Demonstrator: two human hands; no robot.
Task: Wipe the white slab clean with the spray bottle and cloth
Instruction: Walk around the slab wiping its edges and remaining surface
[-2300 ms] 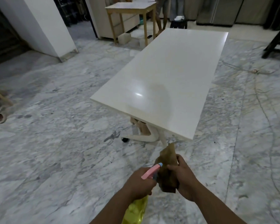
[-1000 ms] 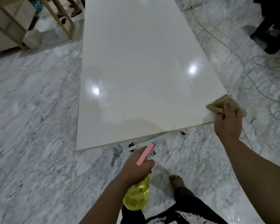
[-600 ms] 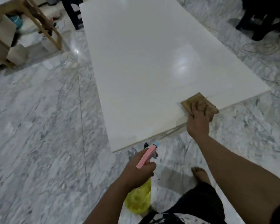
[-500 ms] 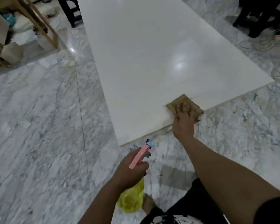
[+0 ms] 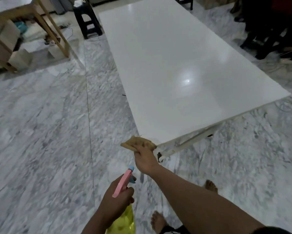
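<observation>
now right hand (image 5: 146,160) presses cloth (image 5: 138,143) on slab (image 5: 175,73) corner

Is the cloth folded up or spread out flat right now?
Folded. The cloth shows as a thick, compact wad with a stacked edge, gripped in the right hand at the slab's near corner.

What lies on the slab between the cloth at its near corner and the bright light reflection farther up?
Nothing: in the head view the white slab is bare between the cloth, held by the right hand, and the reflection.
</observation>
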